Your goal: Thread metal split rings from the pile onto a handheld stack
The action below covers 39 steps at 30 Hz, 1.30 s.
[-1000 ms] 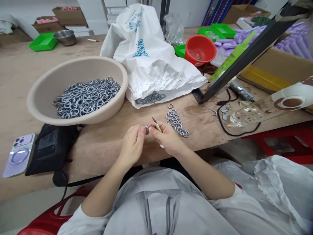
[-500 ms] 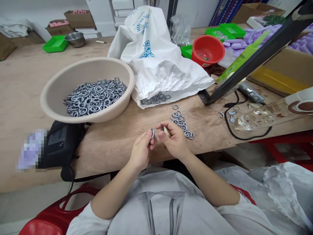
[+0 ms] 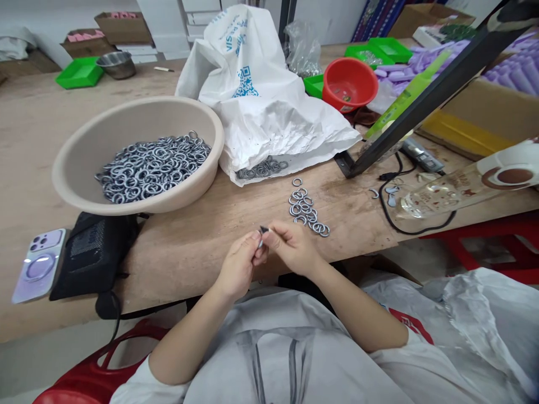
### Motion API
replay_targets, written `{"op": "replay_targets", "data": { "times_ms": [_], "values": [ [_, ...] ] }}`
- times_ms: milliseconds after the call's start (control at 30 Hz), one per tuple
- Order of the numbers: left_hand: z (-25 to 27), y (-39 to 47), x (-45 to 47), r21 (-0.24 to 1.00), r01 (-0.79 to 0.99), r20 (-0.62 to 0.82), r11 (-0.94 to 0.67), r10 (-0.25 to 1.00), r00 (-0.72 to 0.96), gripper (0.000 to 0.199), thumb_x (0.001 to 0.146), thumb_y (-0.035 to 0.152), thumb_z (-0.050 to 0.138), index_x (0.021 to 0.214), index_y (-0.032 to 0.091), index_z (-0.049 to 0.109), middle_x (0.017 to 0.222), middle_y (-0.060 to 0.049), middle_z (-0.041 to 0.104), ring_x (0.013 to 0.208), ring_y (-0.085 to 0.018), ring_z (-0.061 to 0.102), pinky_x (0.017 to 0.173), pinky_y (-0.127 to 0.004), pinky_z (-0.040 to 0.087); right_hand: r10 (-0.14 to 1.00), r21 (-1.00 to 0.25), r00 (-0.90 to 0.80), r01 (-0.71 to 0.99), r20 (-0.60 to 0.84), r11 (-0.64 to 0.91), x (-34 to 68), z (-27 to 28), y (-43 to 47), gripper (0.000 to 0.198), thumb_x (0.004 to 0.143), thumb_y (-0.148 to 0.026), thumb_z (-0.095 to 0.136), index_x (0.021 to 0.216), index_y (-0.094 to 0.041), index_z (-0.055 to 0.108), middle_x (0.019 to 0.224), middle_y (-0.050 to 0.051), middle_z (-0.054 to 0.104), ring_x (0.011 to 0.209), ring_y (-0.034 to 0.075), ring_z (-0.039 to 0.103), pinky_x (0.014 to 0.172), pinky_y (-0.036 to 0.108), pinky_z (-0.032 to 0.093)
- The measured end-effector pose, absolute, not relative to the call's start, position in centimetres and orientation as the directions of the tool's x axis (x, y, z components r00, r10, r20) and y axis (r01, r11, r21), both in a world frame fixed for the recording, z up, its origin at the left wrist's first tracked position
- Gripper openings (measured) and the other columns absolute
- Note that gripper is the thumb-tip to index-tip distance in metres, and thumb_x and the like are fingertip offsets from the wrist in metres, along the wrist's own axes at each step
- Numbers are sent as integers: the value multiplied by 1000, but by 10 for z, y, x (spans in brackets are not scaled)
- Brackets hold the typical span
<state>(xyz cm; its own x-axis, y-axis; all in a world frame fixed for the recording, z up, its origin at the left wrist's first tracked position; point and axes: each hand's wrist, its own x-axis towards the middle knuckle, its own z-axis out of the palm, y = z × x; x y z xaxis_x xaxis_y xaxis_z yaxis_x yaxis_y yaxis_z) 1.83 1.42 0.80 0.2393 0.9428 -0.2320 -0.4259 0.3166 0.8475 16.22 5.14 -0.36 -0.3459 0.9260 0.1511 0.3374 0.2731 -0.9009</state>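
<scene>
Those rings (image 3: pixel 155 167) look metallic, grey with a soft sheen. The basin (image 3: pixel 82 148) is smooth, matt plastic; the red bowl (image 3: pixel 357 79), shinier plastic. The desk (image 3: pixel 177 249) seems dull wood, and the white sack (image 3: pixel 269 120) looks creased and papery from here.

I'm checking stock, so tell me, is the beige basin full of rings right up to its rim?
No, the gray rings lie heaped low in the beige basin, leaving much of its inner wall bare.

Left grip (image 3: pixel 241 264) on ring (image 3: pixel 260 243); right grip (image 3: pixel 296 247) on dark-tipped tool (image 3: pixel 264 229).
</scene>
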Motion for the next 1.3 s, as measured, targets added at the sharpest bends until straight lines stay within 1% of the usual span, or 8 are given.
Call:
{"op": "replay_targets", "data": {
  "times_ms": [100,233,367,533,633,800,1033,1300],
  "values": [
    [3,9,14,881,-324,-207,344,897,391,49,88,53,60,57,17,47,53,3,40,53,-9,36,54,-26,29,982,-866,-172,475,80,154,181,-12,74,53,95,-63,41,67,-20,55,60,-2,51,60,14,49,59,26,35],
    [-9,12,8,879,-265,-277,395,878,390,38,89,49,62,74,14,65,70,-4,62,65,-12,53,64,-25,40,996,-514,15,857,83,30,208,-14,95,30,87,-48,64,97,-21,68,92,6,68,82,22,61,70,30,39],
    [-16,20,5,807,-339,-335,483,848,410,36,81,38,75,109,18,69,96,-6,71,75,-12,61,71,-26,48,999,-299,-7,954,47,21,216,-14,102,30,84,-41,69,105,-20,71,106,12,69,90,28,63,71,33,40],
    [-13,27,8,739,-458,-392,494,868,303,35,72,35,83,96,14,68,92,-5,67,73,-11,61,63,-22,51,999,-578,2,816,41,22,213,-12,102,17,84,-35,67,88,-19,69,89,7,71,80,22,62,68,32,41],
    [-13,30,12,727,-499,-409,471,881,236,38,71,41,82,90,12,66,81,-3,62,62,-7,53,48,-16,40,996,-931,-89,365,-15,18,198,-9,87,25,82,-43,68,82,-19,63,77,2,68,70,17,61,67,29,45],
    [-12,31,17,629,-395,-481,669,734,479,56,78,68,63,75,13,55,61,3,48,41,-1,25,36,-15,12,910,-971,-395,-136,-129,-196,164,-12,57,43,74,-58,74,81,-21,54,58,-6,56,51,12,54,53,25,45],
    [-7,23,23,673,-500,-439,545,838,323,52,73,58,75,71,18,42,55,8,38,41,-1,24,39,-14,14,956,-959,-254,199,147,200,158,-5,47,27,82,-46,72,86,-21,64,82,1,61,78,16,59,70,29,47],
    [-7,22,22,665,-522,-415,534,845,336,52,73,58,75,68,18,41,53,9,35,40,-1,21,38,-14,14,917,-805,-197,441,346,398,162,-1,38,26,94,-46,57,89,-21,63,80,3,64,74,16,58,67,29,41]
  ]
}}
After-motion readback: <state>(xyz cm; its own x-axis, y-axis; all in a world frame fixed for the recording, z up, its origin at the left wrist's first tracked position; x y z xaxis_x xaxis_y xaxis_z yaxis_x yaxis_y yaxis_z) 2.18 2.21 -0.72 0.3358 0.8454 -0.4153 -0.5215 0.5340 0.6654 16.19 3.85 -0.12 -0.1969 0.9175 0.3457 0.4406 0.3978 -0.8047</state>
